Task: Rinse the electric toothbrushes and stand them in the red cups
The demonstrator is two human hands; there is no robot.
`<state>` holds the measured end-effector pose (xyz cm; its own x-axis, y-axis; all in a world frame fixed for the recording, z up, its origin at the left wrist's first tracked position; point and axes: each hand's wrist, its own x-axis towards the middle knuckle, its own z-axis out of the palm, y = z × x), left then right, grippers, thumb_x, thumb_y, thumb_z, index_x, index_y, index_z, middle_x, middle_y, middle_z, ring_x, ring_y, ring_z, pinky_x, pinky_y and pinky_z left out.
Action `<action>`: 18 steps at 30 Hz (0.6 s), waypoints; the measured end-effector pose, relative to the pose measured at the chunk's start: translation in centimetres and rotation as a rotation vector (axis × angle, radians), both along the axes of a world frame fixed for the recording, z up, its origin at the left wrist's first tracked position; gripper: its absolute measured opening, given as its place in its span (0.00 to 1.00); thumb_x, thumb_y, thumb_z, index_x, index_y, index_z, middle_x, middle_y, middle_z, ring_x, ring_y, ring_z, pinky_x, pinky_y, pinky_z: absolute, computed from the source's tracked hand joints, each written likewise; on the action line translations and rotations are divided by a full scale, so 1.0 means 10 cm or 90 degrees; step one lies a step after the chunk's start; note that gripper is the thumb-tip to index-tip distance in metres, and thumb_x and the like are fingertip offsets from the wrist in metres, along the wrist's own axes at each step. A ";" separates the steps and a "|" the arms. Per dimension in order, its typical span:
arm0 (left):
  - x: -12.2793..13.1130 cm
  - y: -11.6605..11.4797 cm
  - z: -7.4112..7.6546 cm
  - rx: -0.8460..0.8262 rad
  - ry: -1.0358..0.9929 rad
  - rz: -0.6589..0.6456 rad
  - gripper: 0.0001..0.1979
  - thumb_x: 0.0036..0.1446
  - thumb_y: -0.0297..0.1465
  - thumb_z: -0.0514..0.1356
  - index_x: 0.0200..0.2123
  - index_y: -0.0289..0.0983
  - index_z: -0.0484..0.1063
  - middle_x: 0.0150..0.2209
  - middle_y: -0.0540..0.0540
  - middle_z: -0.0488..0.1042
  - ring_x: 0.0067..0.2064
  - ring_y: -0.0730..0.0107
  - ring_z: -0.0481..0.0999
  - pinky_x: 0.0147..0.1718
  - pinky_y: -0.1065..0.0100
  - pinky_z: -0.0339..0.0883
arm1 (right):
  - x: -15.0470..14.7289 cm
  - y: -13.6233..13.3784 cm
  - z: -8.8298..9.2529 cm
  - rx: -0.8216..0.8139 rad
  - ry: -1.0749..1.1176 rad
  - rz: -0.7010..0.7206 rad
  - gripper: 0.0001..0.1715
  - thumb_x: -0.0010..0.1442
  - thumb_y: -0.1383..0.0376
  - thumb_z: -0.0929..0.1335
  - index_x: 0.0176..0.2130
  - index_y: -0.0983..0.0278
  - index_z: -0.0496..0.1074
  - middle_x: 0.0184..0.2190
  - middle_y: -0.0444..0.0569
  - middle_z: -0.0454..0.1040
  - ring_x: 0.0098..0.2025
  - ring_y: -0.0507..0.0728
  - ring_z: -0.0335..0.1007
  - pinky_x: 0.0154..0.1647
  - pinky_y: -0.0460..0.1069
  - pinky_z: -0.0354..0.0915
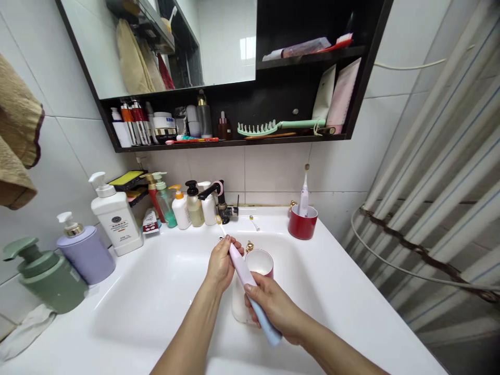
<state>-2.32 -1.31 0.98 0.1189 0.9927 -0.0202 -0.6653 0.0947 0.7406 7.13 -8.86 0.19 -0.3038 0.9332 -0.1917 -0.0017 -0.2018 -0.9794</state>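
Note:
A pink-to-blue electric toothbrush handle slants over the white sink. My right hand is wrapped round its lower, blue part. At the upper end, my left hand has its fingers closed by the pink tip, where a small brush head sticks up beyond the fingertips. Behind my right hand stands a cup, white inside and red outside, with a pale tray under or beside it, partly hidden. Another small brush head lies on the sink's back ledge.
A red cup holding another electric toothbrush stands at the back right. Behind the sink is a black faucet. Pump bottles line the left side, and a dark shelf hangs above.

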 end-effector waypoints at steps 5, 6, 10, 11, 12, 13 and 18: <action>0.01 0.00 -0.03 -0.013 0.103 0.064 0.15 0.36 0.38 0.57 0.24 0.31 0.64 0.18 0.49 0.67 0.21 0.76 0.67 0.25 0.72 0.59 | 0.06 0.03 -0.01 0.162 -0.164 -0.088 0.14 0.47 0.62 0.58 0.36 0.61 0.59 0.18 0.40 0.57 0.18 0.47 0.54 0.19 0.44 0.54; 0.01 0.01 -0.04 -0.007 0.120 0.073 0.14 0.35 0.38 0.57 0.23 0.31 0.64 0.19 0.49 0.67 0.22 0.76 0.67 0.25 0.72 0.59 | 0.07 0.04 -0.01 0.194 -0.192 -0.106 0.14 0.47 0.62 0.59 0.37 0.61 0.60 0.18 0.40 0.57 0.18 0.47 0.54 0.20 0.44 0.54; 0.00 0.01 -0.04 0.017 0.144 0.080 0.13 0.35 0.37 0.57 0.20 0.32 0.64 0.17 0.50 0.66 0.21 0.77 0.66 0.25 0.72 0.59 | 0.06 0.04 0.00 0.154 -0.160 -0.076 0.13 0.47 0.63 0.58 0.36 0.62 0.60 0.18 0.40 0.57 0.18 0.47 0.54 0.20 0.44 0.55; 0.00 0.01 -0.04 0.015 0.141 0.080 0.13 0.35 0.37 0.57 0.20 0.32 0.64 0.17 0.51 0.66 0.21 0.77 0.66 0.25 0.72 0.59 | 0.06 0.04 0.01 0.114 -0.132 -0.051 0.13 0.47 0.63 0.58 0.36 0.62 0.59 0.18 0.40 0.57 0.17 0.47 0.54 0.19 0.43 0.55; 0.00 0.01 -0.04 0.012 0.136 0.079 0.13 0.35 0.37 0.57 0.20 0.32 0.63 0.17 0.51 0.66 0.20 0.77 0.66 0.25 0.72 0.59 | 0.06 0.04 0.02 0.081 -0.112 -0.031 0.13 0.47 0.63 0.57 0.35 0.63 0.59 0.18 0.40 0.57 0.17 0.46 0.54 0.18 0.43 0.54; 0.00 0.01 -0.03 0.009 0.131 0.079 0.13 0.35 0.37 0.57 0.20 0.32 0.63 0.17 0.51 0.66 0.21 0.77 0.66 0.25 0.72 0.59 | 0.06 0.04 0.02 0.063 -0.105 -0.023 0.12 0.48 0.63 0.57 0.35 0.63 0.59 0.18 0.40 0.57 0.16 0.46 0.54 0.17 0.43 0.54; 0.01 0.01 -0.05 0.003 0.118 0.072 0.12 0.36 0.36 0.57 0.21 0.32 0.63 0.18 0.50 0.66 0.21 0.77 0.66 0.25 0.73 0.59 | 0.07 0.05 0.02 0.116 -0.137 -0.064 0.11 0.46 0.65 0.58 0.34 0.63 0.60 0.18 0.39 0.56 0.17 0.46 0.54 0.18 0.42 0.54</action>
<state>-2.18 -1.19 0.52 0.0010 0.9997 -0.0261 -0.5236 0.0227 0.8517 7.80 -8.40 0.37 -0.1791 0.9814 -0.0685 0.1985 -0.0321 -0.9796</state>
